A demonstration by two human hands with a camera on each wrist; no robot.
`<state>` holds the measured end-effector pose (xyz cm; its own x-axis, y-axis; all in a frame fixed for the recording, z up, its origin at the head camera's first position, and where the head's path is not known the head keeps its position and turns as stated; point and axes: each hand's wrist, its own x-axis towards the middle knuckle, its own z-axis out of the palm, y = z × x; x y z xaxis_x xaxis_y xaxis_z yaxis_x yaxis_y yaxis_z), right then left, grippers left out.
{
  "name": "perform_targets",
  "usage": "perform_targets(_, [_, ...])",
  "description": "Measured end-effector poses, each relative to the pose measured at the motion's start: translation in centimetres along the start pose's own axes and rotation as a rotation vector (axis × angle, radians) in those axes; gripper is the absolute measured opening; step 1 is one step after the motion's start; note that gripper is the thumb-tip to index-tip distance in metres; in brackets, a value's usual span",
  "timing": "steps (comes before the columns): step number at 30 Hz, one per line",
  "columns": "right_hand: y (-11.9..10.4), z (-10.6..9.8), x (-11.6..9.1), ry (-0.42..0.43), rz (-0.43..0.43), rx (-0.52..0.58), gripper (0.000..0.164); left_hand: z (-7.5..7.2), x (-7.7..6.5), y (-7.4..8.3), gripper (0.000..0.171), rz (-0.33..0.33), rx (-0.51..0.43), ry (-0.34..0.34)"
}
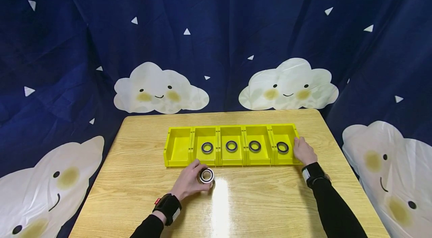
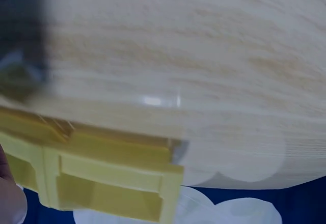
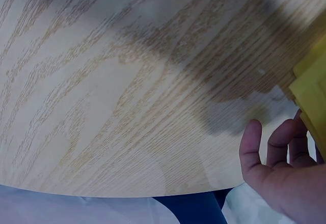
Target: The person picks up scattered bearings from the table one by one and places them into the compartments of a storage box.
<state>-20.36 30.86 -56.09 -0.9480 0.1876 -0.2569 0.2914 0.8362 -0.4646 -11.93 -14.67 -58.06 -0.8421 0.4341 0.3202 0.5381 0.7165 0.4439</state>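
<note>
My left hand (image 1: 191,181) holds a ring-shaped ball bearing (image 1: 206,175) between fingers and thumb, over the table just in front of the bins. At the right end of the joined row, my right hand (image 1: 305,151) grips the side wall of the last yellow bin (image 1: 284,130). In the right wrist view several curled fingers (image 3: 279,141) lie against that bin, partly hidden by it. More bearings lie flat, one per bin: a bearing (image 1: 207,147), a second bearing (image 1: 231,146), a third bearing (image 1: 254,146) and the rightmost bearing (image 1: 282,147).
The leftmost yellow bin (image 1: 179,144) holds no bearing. All the bins stand on a light wooden table (image 1: 141,178). Behind and beside it hangs a dark blue curtain (image 1: 216,43) printed with clouds and triangles.
</note>
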Motion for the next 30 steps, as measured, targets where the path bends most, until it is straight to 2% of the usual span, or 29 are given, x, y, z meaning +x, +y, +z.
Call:
perform_targets(4, [-0.1,0.0,0.0,-0.002,0.016,0.001,0.062,-0.9,0.3,-0.4,0.052,-0.058,-0.03,0.034])
perform_targets(10, [-0.1,0.0,-0.1,-0.002,0.023,0.003,0.061,-1.8,0.6,-1.1,0.052,-0.105,-0.037,0.087])
perform_targets(22, [-0.2,0.0,0.0,-0.014,0.034,0.001,0.061,-3.4,1.3,-2.2,0.053,-0.214,0.001,0.121])
perform_targets(30, [-0.3,0.0,-0.1,-0.017,0.042,0.007,0.062,-4.3,1.8,-3.0,0.053,-0.268,0.084,0.186])
